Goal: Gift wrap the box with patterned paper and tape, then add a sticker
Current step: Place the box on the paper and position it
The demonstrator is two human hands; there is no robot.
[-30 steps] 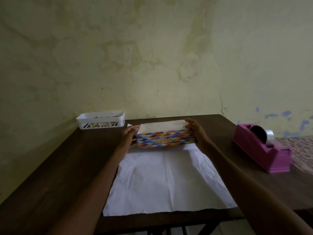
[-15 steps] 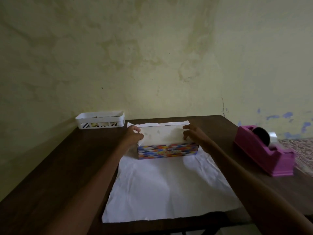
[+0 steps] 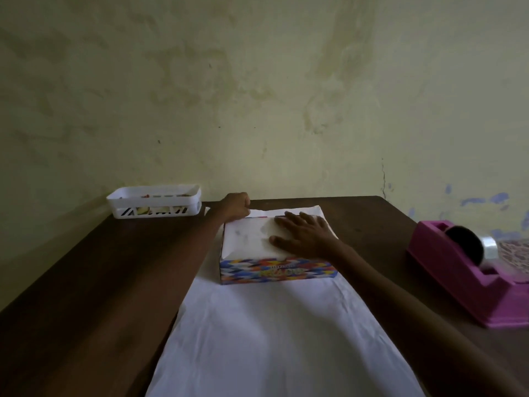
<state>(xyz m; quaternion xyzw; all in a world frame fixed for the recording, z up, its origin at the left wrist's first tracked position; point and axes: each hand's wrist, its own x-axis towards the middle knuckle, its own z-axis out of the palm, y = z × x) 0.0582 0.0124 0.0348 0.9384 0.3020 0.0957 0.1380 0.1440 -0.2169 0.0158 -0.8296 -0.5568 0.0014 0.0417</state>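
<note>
The box (image 3: 276, 270) with a colourful zigzag side stands on the far part of a wrapping paper sheet (image 3: 280, 339), which lies white side up. A white layer with a wavy front edge, apparently the sheet's far end, covers the box top. My right hand (image 3: 303, 237) lies flat on that top with fingers spread. My left hand (image 3: 236, 206) is curled in a fist at the box's far left corner, where it seems to grip the paper's edge. The pink tape dispenser (image 3: 469, 270) sits at the right.
A white plastic basket (image 3: 154, 203) with small items stands at the far left, against the wall. The dark wooden table (image 3: 94, 282) ends just behind the box at the wall. A patterned cloth (image 3: 515, 253) lies beyond the dispenser.
The box was set down on the sheet and the paper came over its top. My right hand went from the box's end to flat on top; my left hand moved behind the far left corner.
</note>
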